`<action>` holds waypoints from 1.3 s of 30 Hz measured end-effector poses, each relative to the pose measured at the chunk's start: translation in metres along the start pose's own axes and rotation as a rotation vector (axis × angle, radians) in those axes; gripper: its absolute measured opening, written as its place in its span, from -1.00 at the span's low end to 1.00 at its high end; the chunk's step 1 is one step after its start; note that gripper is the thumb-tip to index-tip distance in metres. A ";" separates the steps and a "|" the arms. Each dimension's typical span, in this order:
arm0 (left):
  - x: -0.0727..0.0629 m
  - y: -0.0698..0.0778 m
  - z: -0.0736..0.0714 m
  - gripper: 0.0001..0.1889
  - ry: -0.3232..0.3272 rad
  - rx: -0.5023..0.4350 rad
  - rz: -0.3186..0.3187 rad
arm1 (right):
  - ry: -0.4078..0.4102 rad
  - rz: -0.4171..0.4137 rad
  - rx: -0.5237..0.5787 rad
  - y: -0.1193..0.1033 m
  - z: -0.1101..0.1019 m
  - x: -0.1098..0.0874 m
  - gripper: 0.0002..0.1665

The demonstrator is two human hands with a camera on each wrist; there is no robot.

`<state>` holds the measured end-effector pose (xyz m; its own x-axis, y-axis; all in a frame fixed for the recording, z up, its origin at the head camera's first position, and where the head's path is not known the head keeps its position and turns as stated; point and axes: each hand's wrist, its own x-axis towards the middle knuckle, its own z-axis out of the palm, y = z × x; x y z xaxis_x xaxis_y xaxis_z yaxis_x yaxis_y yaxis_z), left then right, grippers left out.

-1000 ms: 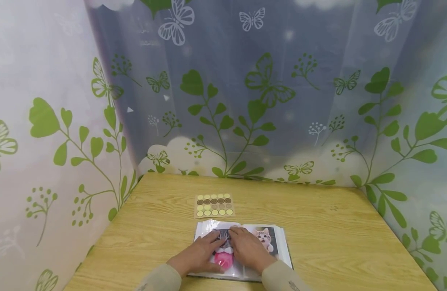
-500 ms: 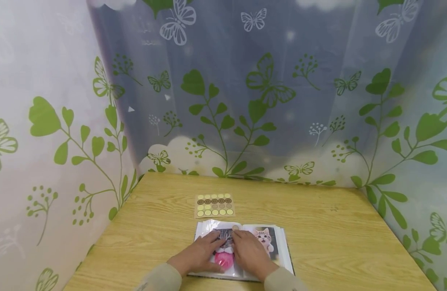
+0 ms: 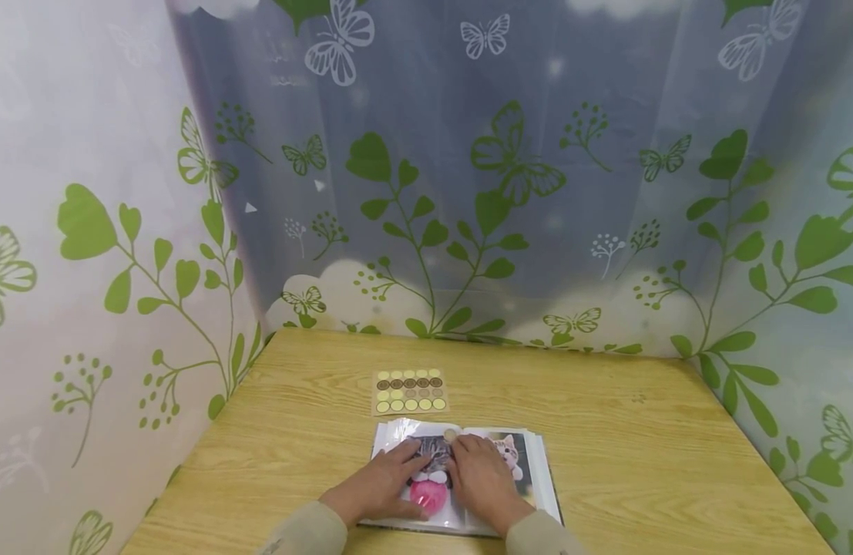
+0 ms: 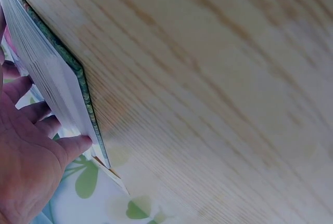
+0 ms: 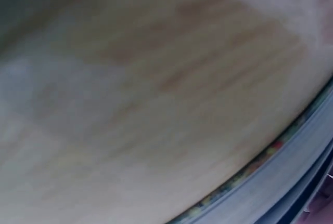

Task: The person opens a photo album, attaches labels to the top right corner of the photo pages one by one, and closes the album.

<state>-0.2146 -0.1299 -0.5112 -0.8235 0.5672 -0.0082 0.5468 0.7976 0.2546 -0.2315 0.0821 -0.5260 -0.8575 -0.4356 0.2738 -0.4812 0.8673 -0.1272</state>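
Observation:
A photo album [image 3: 461,519] lies open on the table, with a cat and a pink ball [image 3: 428,496] pictured on its left page and a kitten [image 3: 509,453] on the right one. My left hand [image 3: 377,482] rests spread on the left page; in the left wrist view its fingers [image 4: 73,145] reach over the thick stack of pages [image 4: 44,65]. A small round tan sticker [image 3: 450,435] sits at the top of the left page by the fold. Right at it are the fingertips of my right hand [image 3: 485,482], which lies across the fold and partly covers the kitten picture.
A sheet of round stickers [image 3: 410,393], yellow and brown in rows, lies just behind the album on the wooden table [image 3: 648,455]. Curtains with green leaves and butterflies [image 3: 426,193] enclose the table at the back and both sides.
My right hand has slid slightly to the right over the album, uncovering the round sticker and more of the cat picture. The left hand stays in place.

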 end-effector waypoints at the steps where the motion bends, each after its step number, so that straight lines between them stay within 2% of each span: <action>1: 0.000 0.000 0.000 -0.04 -0.002 -0.002 -0.002 | 0.005 -0.002 0.001 0.001 0.001 0.001 -0.52; 9: 0.000 0.000 0.000 -0.05 0.000 -0.001 0.003 | 0.044 -0.005 0.015 0.005 0.004 0.010 -0.58; 18: 0.000 0.000 0.002 -0.06 -0.004 -0.007 0.006 | -0.028 0.055 0.094 0.004 0.005 0.019 -0.51; 26: 0.000 -0.001 0.001 -0.04 -0.006 0.007 0.018 | -0.090 0.047 0.078 -0.002 0.003 0.024 -0.42; 39: 0.002 -0.004 0.003 -0.05 -0.008 0.023 0.019 | -0.114 0.029 0.044 -0.005 0.001 0.020 -0.43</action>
<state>-0.2181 -0.1310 -0.5147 -0.8115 0.5843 -0.0114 0.5662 0.7909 0.2323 -0.2461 0.0693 -0.5208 -0.8852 -0.4370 0.1598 -0.4611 0.8696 -0.1762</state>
